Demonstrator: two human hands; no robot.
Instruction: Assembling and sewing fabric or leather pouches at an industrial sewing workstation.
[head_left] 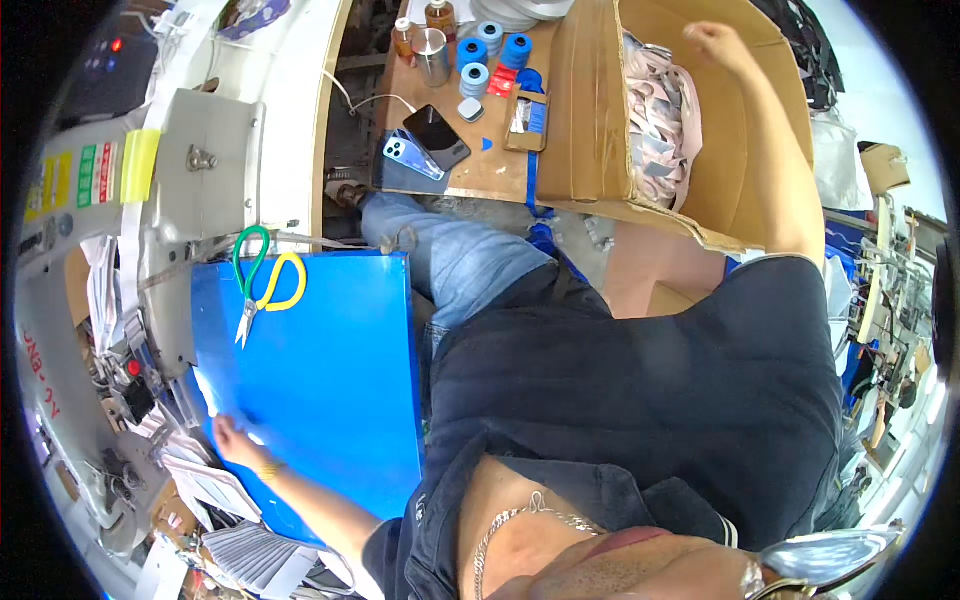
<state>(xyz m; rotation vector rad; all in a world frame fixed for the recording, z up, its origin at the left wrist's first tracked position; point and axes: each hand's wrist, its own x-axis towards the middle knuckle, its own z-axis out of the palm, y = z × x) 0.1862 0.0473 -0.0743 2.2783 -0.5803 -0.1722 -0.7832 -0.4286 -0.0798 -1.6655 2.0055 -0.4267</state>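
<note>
In the head view, the person is sitting at a sewing station and reaching both arms far apart. The left hand (pixel 232 437) is lying at about eight o'clock in the picture, fingers spread flat and loose on the near left edge of the blue work board (pixel 320 380), grasping nothing; whether a small white piece is lying under the fingertips I cannot tell. The scissors (pixel 258 280), with one green and one yellow loop, are resting on the board's top left corner, toward twelve o'clock from that hand, near it but not touching it. Their long axis is running from the loops at the upper right down to the blades at the lower left, so the tips are pointing roughly back toward the left hand. The grey sewing machine (pixel 190 170) is standing just beyond the board at ten o'clock.

The right hand (pixel 715 42) is stretching up to one o'clock, over the far rim of the open cardboard box (pixel 590 110). It is curling loosely, and whether it is pinching anything is not clear. The heap of pink and white fabric pieces (pixel 655 120) is lying inside the box, toward seven o'clock from that hand and close below it, so the right hand is much the nearer one. Thread spools (pixel 490 45) and two phones (pixel 430 140) are sitting on the wooden table at twelve o'clock.
</note>
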